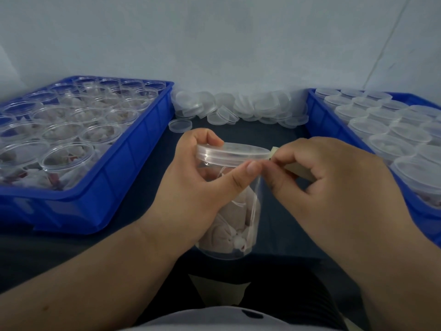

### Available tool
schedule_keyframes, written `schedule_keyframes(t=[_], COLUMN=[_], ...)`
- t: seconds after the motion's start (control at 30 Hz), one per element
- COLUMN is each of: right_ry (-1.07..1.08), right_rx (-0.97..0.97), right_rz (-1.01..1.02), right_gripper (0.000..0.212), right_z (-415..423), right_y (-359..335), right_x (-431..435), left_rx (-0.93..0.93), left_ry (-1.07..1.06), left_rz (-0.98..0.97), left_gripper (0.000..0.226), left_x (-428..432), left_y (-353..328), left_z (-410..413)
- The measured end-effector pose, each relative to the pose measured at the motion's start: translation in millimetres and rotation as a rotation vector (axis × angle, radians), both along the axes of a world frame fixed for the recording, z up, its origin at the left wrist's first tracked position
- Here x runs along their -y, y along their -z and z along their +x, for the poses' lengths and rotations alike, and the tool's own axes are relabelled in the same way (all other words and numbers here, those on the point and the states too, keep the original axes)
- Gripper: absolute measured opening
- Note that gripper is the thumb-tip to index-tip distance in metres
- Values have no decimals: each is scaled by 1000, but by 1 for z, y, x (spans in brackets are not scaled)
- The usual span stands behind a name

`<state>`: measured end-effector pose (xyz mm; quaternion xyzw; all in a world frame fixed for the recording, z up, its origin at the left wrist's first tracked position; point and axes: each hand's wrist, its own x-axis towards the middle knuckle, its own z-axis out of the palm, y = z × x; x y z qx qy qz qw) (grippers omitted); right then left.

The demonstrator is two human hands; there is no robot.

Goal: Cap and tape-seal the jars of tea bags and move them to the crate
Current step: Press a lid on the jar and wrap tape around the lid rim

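A clear plastic jar [233, 225] with tea bags inside is held up over the dark table, a translucent lid [232, 151] on its top. My left hand [198, 185] wraps the jar's upper part, its thumb pressed under the lid's rim. My right hand [334, 185] pinches a pale roll of tape [296, 169] beside the lid's right edge, its fingertips meeting my left thumb. The tape strip itself is too clear to make out. A blue crate [317, 115] on the right holds several capped jars [381, 120].
A second blue crate [133, 168] on the left is packed with open jars of tea bags [66, 158]. A heap of loose lids [241, 107] lies along the wall between the crates, one single lid [180, 125] in front. My lap is below.
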<state>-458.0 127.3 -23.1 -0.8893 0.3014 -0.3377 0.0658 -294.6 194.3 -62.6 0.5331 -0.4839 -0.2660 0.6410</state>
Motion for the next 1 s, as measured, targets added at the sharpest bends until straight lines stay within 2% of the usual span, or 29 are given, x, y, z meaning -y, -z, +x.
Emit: schedule_keyframes(t=[0.1,0.3,0.43,0.7,0.93,1.0], right_ry=[8,-83,-154,-48,-39,-39], right_rx=[1,67,90,198,265,278], right_rz=[55,207,264,112,59,60], right_gripper=[44,26,27,18,23,24], right_z=[-3,-17,-26,-20,-13,-11], right_y=[-3,-12,-18,-3,8,11], right_x=[0,14,24,25,24,24], left_rx=[-13,-99,-219,-339,-461,-475], left_ry=[1,6,31,104,210,249], left_rz=[10,71,131,104,49,19], left_gripper=[53,59,38,37,68,71], left_x=[-1,2,4,3,2,2], left_y=[0,3,5,5,8,7], left_z=[-1,6,6,5,3,2])
